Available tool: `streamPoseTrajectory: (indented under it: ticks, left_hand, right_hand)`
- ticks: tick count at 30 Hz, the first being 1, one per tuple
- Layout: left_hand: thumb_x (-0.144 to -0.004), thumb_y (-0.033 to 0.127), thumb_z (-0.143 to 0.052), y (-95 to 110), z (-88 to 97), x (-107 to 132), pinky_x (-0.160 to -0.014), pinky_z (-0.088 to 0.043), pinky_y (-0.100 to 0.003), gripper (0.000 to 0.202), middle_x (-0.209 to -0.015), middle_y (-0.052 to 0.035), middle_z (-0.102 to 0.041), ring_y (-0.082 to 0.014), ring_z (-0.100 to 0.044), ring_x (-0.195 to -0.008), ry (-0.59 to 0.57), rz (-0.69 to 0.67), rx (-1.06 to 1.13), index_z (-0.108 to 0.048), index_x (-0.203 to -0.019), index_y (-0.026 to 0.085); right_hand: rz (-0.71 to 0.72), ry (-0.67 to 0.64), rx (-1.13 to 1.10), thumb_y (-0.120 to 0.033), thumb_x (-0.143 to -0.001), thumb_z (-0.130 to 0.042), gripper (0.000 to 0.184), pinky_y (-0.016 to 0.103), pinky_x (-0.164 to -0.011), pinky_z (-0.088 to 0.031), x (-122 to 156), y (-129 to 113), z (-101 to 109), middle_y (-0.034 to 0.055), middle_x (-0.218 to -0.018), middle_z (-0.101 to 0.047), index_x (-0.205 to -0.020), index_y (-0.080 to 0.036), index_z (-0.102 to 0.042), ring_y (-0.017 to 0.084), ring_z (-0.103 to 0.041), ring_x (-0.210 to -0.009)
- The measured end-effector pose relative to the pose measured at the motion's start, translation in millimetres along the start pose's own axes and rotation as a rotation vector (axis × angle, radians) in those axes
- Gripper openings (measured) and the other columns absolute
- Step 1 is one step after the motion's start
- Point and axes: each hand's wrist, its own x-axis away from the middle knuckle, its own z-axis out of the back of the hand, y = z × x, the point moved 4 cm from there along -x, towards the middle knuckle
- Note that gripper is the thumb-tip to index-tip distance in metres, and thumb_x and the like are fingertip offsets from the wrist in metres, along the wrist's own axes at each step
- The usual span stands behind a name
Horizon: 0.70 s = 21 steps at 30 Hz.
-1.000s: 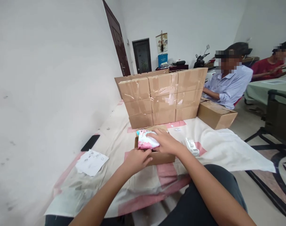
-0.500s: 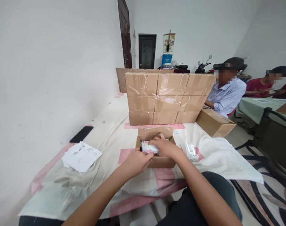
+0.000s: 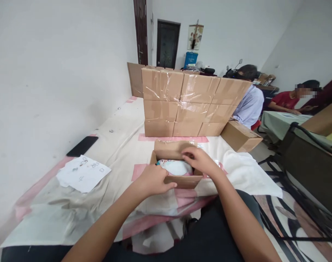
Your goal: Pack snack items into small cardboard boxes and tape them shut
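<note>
In front of me stands a small open cardboard box with its back flap up. Inside lies a soft-looking white item with a colourful pattern at its left end; its exact kind I cannot make out. My left hand rests at the box's front left corner, thumb stretched along the front wall and apart from the fingers. Over the right part of the box hovers my right hand, its fingers loosely bent, apart, and holding nothing visible.
Behind the box, a wall of taped cardboard cartons blocks the far side. Another carton sits to its right. Paper sheets and a black phone lie at left. Beyond are a person in a light shirt and one in red.
My right hand has lifted off the white item, uncovering more of it. My left thumb has come away from the item to the box's front wall. The view has shifted.
</note>
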Motion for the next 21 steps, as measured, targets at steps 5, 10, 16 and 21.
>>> streamPoseTrajectory:
  ticks: [5,10,16,21]
  left_hand:
    - [-0.096,0.056,-0.049,-10,0.5,4,-0.073,-0.047,-0.041,0.047,-0.084,-0.0102,-0.074,-0.0308,-0.070,-0.084,-0.026,0.016,0.035,-0.070,-0.078,0.018]
    - [-0.084,0.052,-0.072,-13,7.1,5,-0.092,-0.045,-0.046,0.045,-0.114,-0.0123,-0.065,-0.0331,-0.059,-0.110,0.259,-0.027,-0.007,-0.062,-0.109,0.016]
    - [-0.084,0.048,-0.074,-16,11.9,13,-0.100,-0.041,-0.051,0.051,-0.128,-0.0136,-0.060,-0.0347,-0.053,-0.121,0.397,-0.064,-0.021,-0.058,-0.123,0.019]
    - [-0.083,0.052,-0.076,-15,7.1,15,-0.118,-0.017,-0.065,0.076,-0.161,-0.0202,-0.037,-0.0436,-0.029,-0.149,0.483,-0.064,-0.108,-0.048,-0.145,0.019]
  right_hand:
    - [-0.033,0.225,-0.049,-0.030,-0.091,-0.058,0.016,0.034,-0.074,-0.050,8,25,37,0.0053,-0.094,-0.076,-0.089,-0.022,-0.072,0.023,-0.067,-0.088]
    - [-0.126,0.297,-0.098,-0.038,-0.090,-0.060,0.032,0.036,-0.071,-0.052,6,49,27,0.0119,-0.116,-0.071,-0.116,-0.020,-0.067,0.023,-0.067,-0.084]
    - [-0.112,0.298,-0.278,-0.055,-0.094,-0.056,0.040,0.039,-0.087,-0.056,3,43,22,0.0099,-0.111,-0.074,-0.111,-0.020,-0.069,0.025,-0.069,-0.103]
    - [-0.035,-0.064,-0.427,-0.063,-0.097,-0.051,0.056,0.043,-0.097,-0.054,10,16,24,0.0095,-0.094,-0.078,-0.068,-0.021,-0.073,0.028,-0.070,-0.104]
